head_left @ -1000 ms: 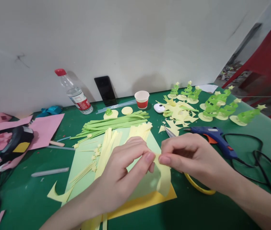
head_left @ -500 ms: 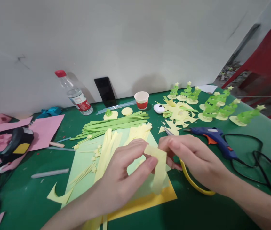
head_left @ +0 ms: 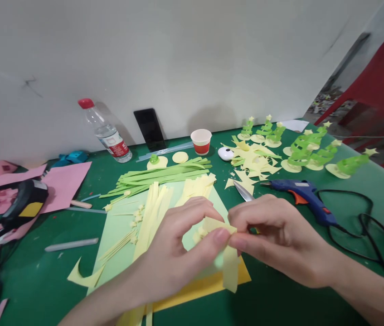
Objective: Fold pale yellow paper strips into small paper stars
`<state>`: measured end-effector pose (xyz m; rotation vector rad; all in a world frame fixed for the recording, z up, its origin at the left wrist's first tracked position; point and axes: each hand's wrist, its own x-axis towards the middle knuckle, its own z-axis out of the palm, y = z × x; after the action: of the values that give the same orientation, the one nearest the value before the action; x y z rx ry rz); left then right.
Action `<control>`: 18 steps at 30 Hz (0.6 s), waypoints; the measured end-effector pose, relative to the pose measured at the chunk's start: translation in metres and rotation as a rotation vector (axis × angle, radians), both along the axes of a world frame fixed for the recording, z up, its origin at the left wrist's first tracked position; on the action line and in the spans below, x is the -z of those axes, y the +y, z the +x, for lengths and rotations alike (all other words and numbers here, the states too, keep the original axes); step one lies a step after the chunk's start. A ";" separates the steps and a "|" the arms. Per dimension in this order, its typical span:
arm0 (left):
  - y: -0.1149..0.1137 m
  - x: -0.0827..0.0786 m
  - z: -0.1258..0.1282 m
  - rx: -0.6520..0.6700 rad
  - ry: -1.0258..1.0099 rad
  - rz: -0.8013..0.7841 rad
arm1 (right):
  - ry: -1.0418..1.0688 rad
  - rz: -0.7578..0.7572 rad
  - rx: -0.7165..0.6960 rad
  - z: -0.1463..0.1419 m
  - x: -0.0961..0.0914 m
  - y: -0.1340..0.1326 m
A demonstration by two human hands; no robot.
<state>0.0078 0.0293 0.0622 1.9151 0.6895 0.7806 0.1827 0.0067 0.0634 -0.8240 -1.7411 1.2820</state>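
Note:
A pale yellow paper strip [head_left: 230,267] is bent between my two hands over the table's front middle, one end hanging down. My left hand [head_left: 187,251] pinches it between thumb and fingers. Fingertips of my right hand [head_left: 280,240] close on the fold from the other side. Scissors [head_left: 244,190] lie just beyond my right hand, their blades showing and the handle mostly hidden by it. Beneath my hands are light green sheets [head_left: 110,240] carrying pale yellow strips [head_left: 151,217] and tiny paper stars [head_left: 137,217].
Green strips [head_left: 164,174], a paper cup [head_left: 201,141], a phone [head_left: 150,129] and a bottle [head_left: 113,142] stand or lie toward the wall. To the right are a blue glue gun [head_left: 302,194] with its cord, paper scraps [head_left: 253,158] and several spiral paper trees [head_left: 300,151]. Pink paper [head_left: 64,185] lies left.
My right hand has come in to the strip and now pinches its fold beside my left thumb. The scissors' yellow handle is now mostly covered.

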 end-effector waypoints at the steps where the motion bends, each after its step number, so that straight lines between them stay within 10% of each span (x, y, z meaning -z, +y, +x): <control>1: 0.000 0.000 0.000 -0.007 -0.007 -0.020 | 0.002 -0.013 -0.012 0.000 0.000 0.001; 18: -0.001 0.001 0.002 -0.192 -0.120 0.017 | -0.097 0.034 0.033 -0.001 -0.006 0.001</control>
<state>0.0103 0.0287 0.0613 1.8187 0.8025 1.0157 0.1814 0.0075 0.0695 -0.9042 -1.8134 1.2050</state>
